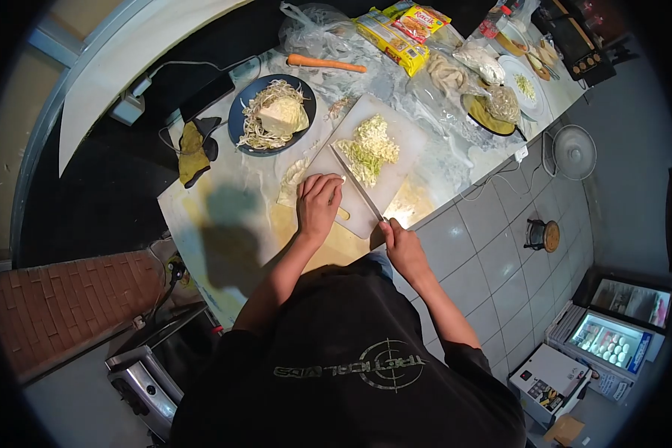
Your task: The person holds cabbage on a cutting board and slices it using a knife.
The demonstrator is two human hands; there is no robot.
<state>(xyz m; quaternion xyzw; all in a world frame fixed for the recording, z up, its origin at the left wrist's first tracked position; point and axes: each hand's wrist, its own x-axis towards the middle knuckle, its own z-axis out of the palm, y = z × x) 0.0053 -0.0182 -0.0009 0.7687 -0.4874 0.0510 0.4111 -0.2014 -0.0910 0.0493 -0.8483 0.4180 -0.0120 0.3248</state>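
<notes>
My right hand (403,245) is closed round the handle of a kitchen knife (360,187), whose long blade slants across a white cutting board (407,138). With curled fingers, my left hand (320,200) presses on a piece of cabbage at the board's left side; the fingers hide most of it. Right of the blade lies a heap of chopped cabbage (375,140), pale on top and greener below. A loose cabbage leaf (291,183) rests on the table beside my left hand. Behind it, a dark plate (240,137) bears bean sprouts (261,138) and a cut cabbage chunk (282,118).
A carrot (326,63) lies behind the board, near yellow packets (392,41) and plastic bags (313,28). A white plate (537,110) with chopped bits stands at the far right. A yellow-and-dark cloth (193,157) lies at the table's left edge. A stool (550,236) stands on the tiled floor.
</notes>
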